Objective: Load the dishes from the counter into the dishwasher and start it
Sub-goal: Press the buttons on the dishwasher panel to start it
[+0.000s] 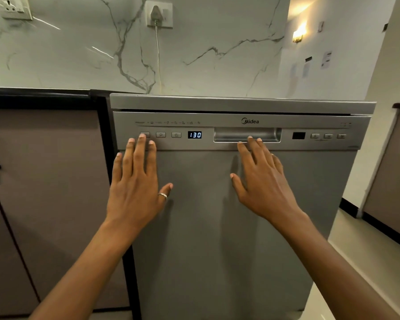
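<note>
A grey dishwasher fills the middle of the view with its door up. Its display glows 130. My left hand lies flat on the door with fingers spread; the fingertips reach the leftmost button of the control strip. My right hand is also flat and spread, with its fingertips at the lower lip of the recessed door handle. Neither hand holds anything. No dishes are in view.
Brown cabinet doors stand left of the dishwasher under a dark counter edge. A plug and cord hang on the marble wall behind. Another cabinet and pale floor lie to the right.
</note>
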Action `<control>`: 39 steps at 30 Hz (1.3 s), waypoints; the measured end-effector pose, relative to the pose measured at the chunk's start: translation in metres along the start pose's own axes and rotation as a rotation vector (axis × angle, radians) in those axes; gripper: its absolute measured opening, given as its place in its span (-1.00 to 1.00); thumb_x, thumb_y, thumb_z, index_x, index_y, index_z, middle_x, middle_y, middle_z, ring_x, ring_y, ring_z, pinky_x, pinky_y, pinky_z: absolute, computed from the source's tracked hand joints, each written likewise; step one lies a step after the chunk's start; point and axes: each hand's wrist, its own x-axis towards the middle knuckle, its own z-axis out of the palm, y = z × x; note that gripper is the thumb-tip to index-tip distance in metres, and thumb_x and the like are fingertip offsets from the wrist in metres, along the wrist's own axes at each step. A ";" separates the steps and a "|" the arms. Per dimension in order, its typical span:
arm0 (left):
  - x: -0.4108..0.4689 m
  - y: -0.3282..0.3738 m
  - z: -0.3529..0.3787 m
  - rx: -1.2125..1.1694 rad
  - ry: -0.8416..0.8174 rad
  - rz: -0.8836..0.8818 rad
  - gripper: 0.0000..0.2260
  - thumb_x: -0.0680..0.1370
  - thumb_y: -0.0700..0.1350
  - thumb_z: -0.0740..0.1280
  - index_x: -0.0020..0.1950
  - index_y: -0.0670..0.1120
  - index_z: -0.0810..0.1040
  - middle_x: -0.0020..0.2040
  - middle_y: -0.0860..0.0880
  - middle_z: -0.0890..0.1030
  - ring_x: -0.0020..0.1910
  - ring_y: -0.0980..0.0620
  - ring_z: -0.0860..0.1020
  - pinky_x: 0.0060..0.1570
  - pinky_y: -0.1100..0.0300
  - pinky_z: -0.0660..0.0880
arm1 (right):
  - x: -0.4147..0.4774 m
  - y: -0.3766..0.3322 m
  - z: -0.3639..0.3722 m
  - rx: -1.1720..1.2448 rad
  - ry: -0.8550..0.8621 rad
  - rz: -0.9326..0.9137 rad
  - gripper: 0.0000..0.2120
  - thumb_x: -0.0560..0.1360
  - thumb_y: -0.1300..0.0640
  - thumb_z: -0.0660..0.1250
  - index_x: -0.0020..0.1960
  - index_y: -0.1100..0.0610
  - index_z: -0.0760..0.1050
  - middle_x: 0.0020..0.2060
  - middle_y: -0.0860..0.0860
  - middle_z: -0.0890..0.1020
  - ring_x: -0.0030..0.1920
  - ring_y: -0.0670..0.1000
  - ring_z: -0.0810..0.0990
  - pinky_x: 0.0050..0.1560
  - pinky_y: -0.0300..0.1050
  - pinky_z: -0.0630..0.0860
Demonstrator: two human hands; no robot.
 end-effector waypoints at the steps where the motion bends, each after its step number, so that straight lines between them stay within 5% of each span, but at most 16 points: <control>1: -0.001 -0.003 0.001 -0.001 -0.010 -0.008 -0.07 0.50 0.21 0.40 0.62 -0.27 0.04 0.63 -0.27 0.01 0.62 -0.27 0.01 0.54 -0.25 0.10 | 0.002 -0.002 0.001 -0.009 -0.010 0.001 -0.30 0.62 -0.09 0.21 0.63 0.12 0.02 0.63 0.14 0.03 0.63 0.14 -0.08 0.58 0.22 0.06; 9: -0.001 -0.007 0.006 -0.021 -0.064 -0.028 -0.06 0.51 0.23 0.38 0.63 -0.28 0.01 0.63 -0.27 -0.03 0.61 -0.24 0.07 0.54 -0.23 0.13 | 0.006 -0.003 0.004 -0.020 -0.062 0.019 -0.30 0.64 -0.09 0.17 0.64 0.11 -0.06 0.64 0.06 -0.07 0.63 0.05 -0.15 0.58 0.25 0.01; 15: 0.000 -0.005 0.015 0.004 -0.063 -0.024 -0.07 0.51 0.21 0.39 0.62 -0.30 0.03 0.63 -0.28 -0.06 0.62 -0.26 0.01 0.55 -0.25 0.11 | 0.007 -0.006 0.009 -0.040 0.003 0.034 -0.29 0.62 -0.08 0.21 0.64 0.15 0.00 0.63 0.10 0.07 0.63 0.09 -0.01 0.54 0.30 0.16; 23: -0.002 0.006 0.036 -0.035 -0.042 -0.090 0.05 0.49 0.40 0.25 0.62 -0.29 -0.15 0.63 -0.27 -0.20 0.63 -0.24 -0.15 0.57 -0.23 -0.01 | 0.011 -0.013 0.042 -0.110 0.112 0.113 -0.11 0.55 -0.39 0.14 0.63 0.17 0.00 0.58 0.15 0.09 0.60 0.18 0.02 0.45 0.36 0.24; 30: -0.002 0.007 0.025 -0.046 -0.092 -0.094 0.01 0.51 0.29 0.33 0.63 -0.27 -0.15 0.64 -0.26 -0.18 0.63 -0.23 -0.15 0.56 -0.25 0.00 | 0.013 -0.017 0.044 -0.097 0.116 0.156 -0.04 0.53 -0.45 0.13 0.63 0.22 0.00 0.59 0.20 0.10 0.61 0.19 0.03 0.44 0.30 0.26; 39: 0.005 -0.007 -0.033 -0.117 -0.392 -0.044 -0.01 0.46 0.18 0.45 0.63 -0.27 0.00 0.64 -0.22 -0.20 0.64 -0.19 -0.11 0.53 -0.31 0.03 | 0.015 -0.024 -0.004 -0.065 -0.168 0.172 -0.04 0.54 -0.45 0.09 0.64 0.20 -0.04 0.61 0.20 0.04 0.63 0.17 -0.05 0.51 0.30 0.17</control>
